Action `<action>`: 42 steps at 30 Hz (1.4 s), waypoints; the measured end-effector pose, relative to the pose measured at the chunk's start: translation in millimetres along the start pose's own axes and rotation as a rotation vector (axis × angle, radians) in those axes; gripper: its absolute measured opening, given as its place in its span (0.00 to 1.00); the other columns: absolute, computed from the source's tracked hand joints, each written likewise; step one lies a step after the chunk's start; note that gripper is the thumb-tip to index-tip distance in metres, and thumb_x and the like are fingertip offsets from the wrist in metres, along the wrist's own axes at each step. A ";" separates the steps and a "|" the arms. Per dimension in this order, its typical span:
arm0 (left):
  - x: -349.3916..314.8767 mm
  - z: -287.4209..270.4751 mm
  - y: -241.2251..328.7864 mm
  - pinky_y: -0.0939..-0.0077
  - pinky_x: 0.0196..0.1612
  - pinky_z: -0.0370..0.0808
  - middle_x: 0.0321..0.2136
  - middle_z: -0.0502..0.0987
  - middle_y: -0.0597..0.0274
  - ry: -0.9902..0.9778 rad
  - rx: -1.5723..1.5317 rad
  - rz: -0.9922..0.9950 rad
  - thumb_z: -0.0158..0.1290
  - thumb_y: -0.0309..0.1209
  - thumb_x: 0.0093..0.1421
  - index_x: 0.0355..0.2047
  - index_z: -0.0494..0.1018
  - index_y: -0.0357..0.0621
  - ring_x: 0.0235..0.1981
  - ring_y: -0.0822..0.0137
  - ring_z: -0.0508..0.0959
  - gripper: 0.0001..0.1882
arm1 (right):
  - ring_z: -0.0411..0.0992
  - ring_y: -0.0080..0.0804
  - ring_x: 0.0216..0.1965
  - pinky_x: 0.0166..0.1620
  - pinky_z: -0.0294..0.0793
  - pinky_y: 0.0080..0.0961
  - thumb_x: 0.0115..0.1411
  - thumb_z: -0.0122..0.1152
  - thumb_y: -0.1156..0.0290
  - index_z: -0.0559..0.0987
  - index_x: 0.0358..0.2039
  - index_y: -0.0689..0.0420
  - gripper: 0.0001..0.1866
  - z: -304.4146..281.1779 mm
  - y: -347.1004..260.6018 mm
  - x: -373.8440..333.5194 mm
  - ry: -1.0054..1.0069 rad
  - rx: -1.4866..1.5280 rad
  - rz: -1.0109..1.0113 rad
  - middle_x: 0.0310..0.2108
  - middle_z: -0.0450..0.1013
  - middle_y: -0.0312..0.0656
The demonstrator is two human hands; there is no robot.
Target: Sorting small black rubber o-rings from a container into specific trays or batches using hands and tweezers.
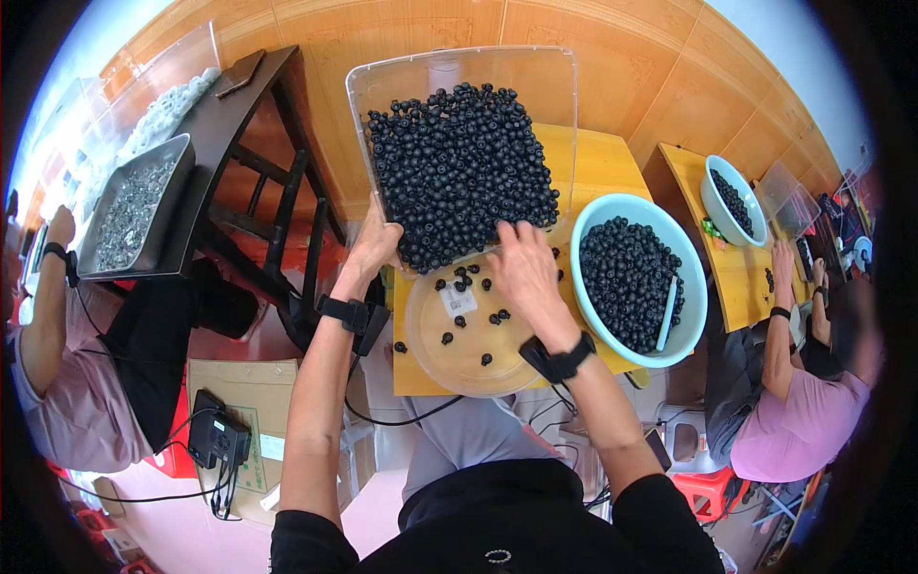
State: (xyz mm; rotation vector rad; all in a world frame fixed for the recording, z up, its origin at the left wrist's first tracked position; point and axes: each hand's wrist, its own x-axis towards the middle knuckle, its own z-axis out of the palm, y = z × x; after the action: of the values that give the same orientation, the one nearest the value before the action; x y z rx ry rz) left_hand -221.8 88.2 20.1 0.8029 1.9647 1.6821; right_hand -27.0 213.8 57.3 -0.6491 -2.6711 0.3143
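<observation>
A clear plastic bin (459,59) full of small black round pieces (449,163), some with holes, is tilted toward me over a yellow table. My left hand (376,241) grips its lower left corner. At the front edge, further right, my right hand (526,273) has bent fingers over the rim among the pieces; its thumb is partly hidden. Below the bin lies a shallow clear round dish (421,356) with a white label (459,298) and several loose black pieces. A light-blue basin (695,330) on the right holds more pieces and a pale stick (666,314).
To the left, a dark table (215,120) carries a metal tray (182,158) of greyish bits beside a person. At the right, another person works at a yellow table (684,167) with a second blue basin (755,230). Cardboard (277,383) and cables lie low on the left.
</observation>
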 end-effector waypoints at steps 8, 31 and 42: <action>-4.7 9.3 18.9 0.75 0.15 0.74 0.41 0.68 0.48 -0.011 -0.013 -0.050 0.35 0.16 0.43 0.59 0.46 0.45 0.26 0.61 0.75 0.38 | 0.55 0.48 0.54 0.45 0.62 0.49 0.44 0.65 0.57 0.69 0.48 0.44 0.29 33.6 -25.2 45.1 -0.048 0.022 -0.288 0.48 0.60 0.44; -3.2 6.2 9.5 0.75 0.21 0.75 0.46 0.66 0.49 -0.004 -0.020 -0.026 0.35 0.17 0.45 0.59 0.48 0.46 0.32 0.60 0.74 0.37 | 0.60 0.56 0.47 0.48 0.65 0.46 0.54 0.55 0.63 0.64 0.51 0.53 0.25 11.2 55.7 67.0 0.010 0.002 0.258 0.46 0.59 0.57; 1.5 2.4 -1.9 0.76 0.12 0.72 0.44 0.66 0.47 0.011 -0.047 0.033 0.35 0.17 0.45 0.61 0.45 0.51 0.23 0.60 0.74 0.39 | 0.58 0.61 0.45 0.49 0.61 0.47 0.57 0.50 0.56 0.58 0.55 0.62 0.30 50.8 58.6 55.8 0.178 0.025 0.472 0.43 0.58 0.67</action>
State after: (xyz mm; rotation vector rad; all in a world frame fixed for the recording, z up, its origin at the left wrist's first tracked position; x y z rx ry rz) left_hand -221.5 90.7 17.9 0.8149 1.9214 1.7484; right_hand -70.4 285.0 10.8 -1.2376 -2.3162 0.3914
